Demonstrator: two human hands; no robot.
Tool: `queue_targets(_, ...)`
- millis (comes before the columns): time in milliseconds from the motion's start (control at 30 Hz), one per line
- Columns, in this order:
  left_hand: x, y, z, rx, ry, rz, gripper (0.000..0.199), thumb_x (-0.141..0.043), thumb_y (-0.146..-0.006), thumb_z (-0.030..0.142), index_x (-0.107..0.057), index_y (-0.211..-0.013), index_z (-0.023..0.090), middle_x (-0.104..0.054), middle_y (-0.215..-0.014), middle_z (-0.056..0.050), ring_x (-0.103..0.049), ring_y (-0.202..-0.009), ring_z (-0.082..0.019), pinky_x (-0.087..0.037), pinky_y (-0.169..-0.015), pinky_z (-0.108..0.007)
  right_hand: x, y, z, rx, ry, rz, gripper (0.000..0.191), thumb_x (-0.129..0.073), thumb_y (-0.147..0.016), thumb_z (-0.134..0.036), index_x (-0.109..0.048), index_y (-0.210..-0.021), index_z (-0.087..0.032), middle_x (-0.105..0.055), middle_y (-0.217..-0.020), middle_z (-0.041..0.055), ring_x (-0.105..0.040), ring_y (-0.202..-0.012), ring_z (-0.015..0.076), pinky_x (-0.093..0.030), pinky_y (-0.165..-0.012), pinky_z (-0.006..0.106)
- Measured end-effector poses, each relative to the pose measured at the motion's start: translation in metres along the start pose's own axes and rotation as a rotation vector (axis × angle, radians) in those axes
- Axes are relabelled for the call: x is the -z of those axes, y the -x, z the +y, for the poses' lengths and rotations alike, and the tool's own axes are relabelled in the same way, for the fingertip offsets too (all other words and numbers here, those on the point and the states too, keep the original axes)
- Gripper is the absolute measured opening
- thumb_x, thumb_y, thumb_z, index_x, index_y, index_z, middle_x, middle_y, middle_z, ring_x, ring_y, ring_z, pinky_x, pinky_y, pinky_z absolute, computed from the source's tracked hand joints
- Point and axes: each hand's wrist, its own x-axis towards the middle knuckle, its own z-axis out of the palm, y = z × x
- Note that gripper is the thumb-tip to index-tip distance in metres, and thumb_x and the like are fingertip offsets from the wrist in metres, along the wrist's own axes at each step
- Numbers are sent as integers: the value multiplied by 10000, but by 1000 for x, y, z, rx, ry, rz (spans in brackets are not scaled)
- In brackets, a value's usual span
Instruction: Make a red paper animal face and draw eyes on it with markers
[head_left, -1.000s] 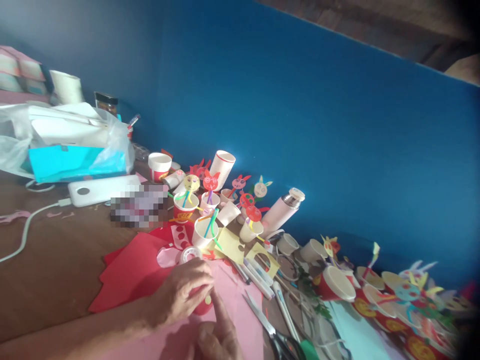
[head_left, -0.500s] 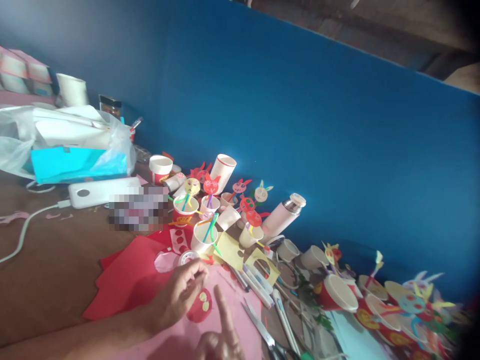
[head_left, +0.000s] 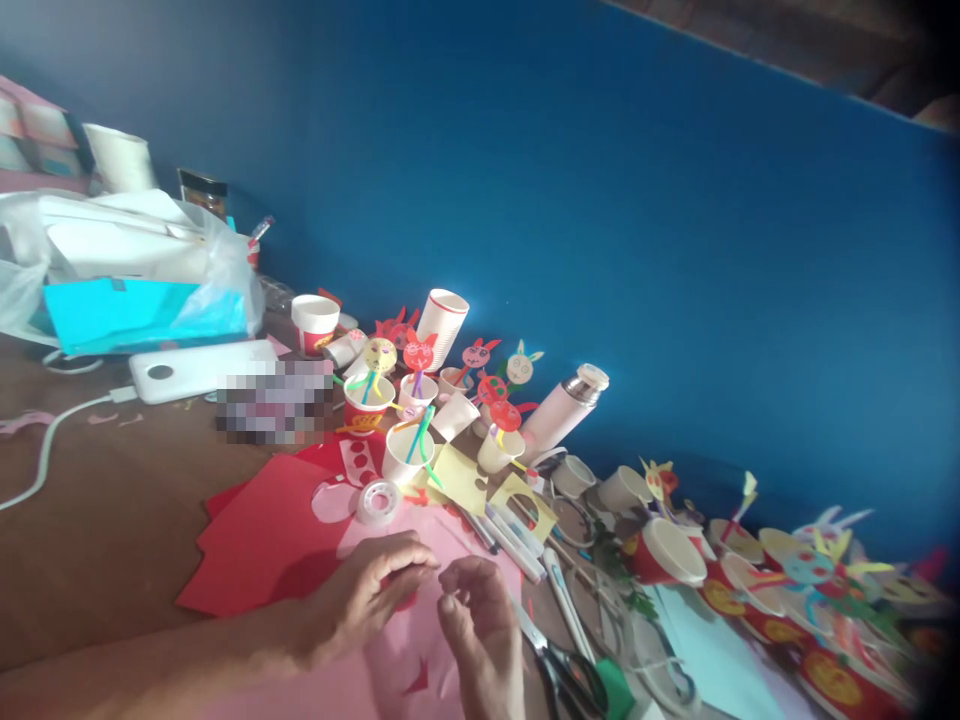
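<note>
Craft desk (head_left: 112,530) against a blue wall (head_left: 637,230), two grips low over pink paper.

Along the wall, a row of paper cups (head_left: 664,550) and paper animal figures on coloured straws; a pale pink steel-capped flask (head_left: 559,415). Flat on the desk, a red paper sheet (head_left: 255,530) beside a pink paper sheet (head_left: 405,660), a clear tape roll (head_left: 379,502) at the pink sheet's top, scissors (head_left: 570,680) just right. Left grip (head_left: 367,600) curled, fingers pressed over a mostly hidden red paper cutout (head_left: 405,600) above the pink sheet. Right grip (head_left: 480,620) just beside it, fingertips pressed together, anything pinched too small to tell.
</note>
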Motion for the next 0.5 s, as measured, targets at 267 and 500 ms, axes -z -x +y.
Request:
queue_targets(267, -3, 8, -6, 82, 62, -105, 202, -441, -1020, 341, -573, -978, 194, -637, -854, -9, -553, -739, -142, -434, -641, -222, -12, 5, -23, -29, 109, 38, 373, -742, -832, -541, -626, -1024, -244, -627, -758, -22, -604, -805, 179, -494, -851, 312)
queue_targets(500, 9, 4, 7, 93, 102, -110, 282, -385, -1017, 400, -546, -900, 200, -530, -747, 20, -481, -660, -130, -429, -616, -224, -8, 3, -26, -106, 3, -12, 366, -754, -807, -514, -644, -1025, -241, -589, -728, -39, -566, -720, 148, -480, -761, 270)
